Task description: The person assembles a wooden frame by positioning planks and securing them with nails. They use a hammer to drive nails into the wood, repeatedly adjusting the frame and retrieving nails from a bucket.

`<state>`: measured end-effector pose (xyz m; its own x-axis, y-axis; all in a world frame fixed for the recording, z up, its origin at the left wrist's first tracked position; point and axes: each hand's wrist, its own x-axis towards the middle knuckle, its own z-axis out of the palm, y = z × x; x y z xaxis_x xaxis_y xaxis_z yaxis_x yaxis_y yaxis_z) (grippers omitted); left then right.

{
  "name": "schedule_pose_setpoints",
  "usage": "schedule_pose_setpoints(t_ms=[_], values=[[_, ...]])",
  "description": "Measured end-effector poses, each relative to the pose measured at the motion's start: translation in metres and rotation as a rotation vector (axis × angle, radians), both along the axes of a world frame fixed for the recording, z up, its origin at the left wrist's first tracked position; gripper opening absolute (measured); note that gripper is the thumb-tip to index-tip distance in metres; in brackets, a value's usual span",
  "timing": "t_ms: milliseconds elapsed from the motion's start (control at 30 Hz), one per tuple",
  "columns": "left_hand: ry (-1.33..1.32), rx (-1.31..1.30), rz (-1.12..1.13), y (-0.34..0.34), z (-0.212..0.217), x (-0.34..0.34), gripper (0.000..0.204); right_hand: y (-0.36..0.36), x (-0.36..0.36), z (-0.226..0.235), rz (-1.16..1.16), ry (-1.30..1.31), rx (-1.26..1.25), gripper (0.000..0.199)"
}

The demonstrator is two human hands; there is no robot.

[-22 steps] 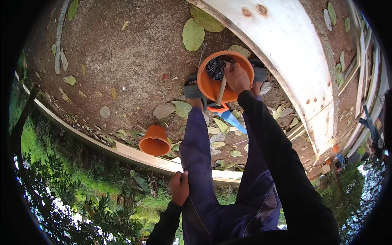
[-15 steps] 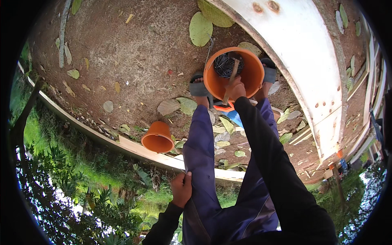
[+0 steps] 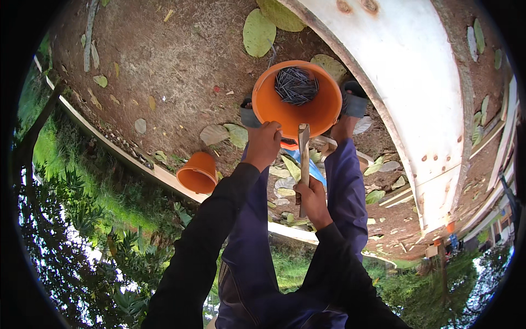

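An orange bucket [image 3: 298, 112] stands between my feet, its mouth facing me, with a heap of nails [image 3: 296, 86] inside. My left hand [image 3: 264, 145] is at the bucket's near left rim, its fingers closed over the edge. Below the bucket, my right hand [image 3: 313, 202] is wrapped round a hammer [image 3: 304, 159]. The hammer's wooden handle points away from me, its end close to the near rim. A dark part beside my right fingers looks like the hammer's head, partly covered by the hand.
A smaller orange bucket [image 3: 198, 174] lies tipped on the left. A long pale board [image 3: 405, 71] curves along the right side. Large leaves [image 3: 258, 34] are scattered over the brown soil. Something blue [image 3: 316, 170] lies behind the hammer, between my legs.
My right hand has drawn the hammer out of the bucket toward me and turned its handle end away. My left hand has moved from beside my left thigh up to the bucket rim.
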<state>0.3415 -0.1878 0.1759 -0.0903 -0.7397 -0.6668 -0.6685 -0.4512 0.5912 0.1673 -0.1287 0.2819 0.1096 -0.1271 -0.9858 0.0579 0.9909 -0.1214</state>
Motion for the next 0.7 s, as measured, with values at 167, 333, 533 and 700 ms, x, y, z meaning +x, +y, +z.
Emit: schedule_pose_setpoints(t_ms=[167, 333, 533, 700], values=[[-0.197, -0.153, -0.271, -0.045, -0.096, -0.044, 0.030, -0.071, -0.013, -0.010, -0.280, -0.008, 0.144, 0.021], [-0.542, -0.221, -0.380, -0.069, -0.158, -0.053, 0.035, -0.083, -0.037, 0.000, -0.527, -0.091, 0.175, 0.019], [-0.518, -0.007, -0.215, -0.058, -0.173, -0.051, 0.026, -0.094, -0.046, 0.003, -0.618, -0.117, 0.225, 0.025], [-0.453, 0.062, -0.202, -0.070, -0.164, -0.057, 0.021, -0.093, -0.050, 0.000, -0.525, -0.092, 0.202, 0.025]])
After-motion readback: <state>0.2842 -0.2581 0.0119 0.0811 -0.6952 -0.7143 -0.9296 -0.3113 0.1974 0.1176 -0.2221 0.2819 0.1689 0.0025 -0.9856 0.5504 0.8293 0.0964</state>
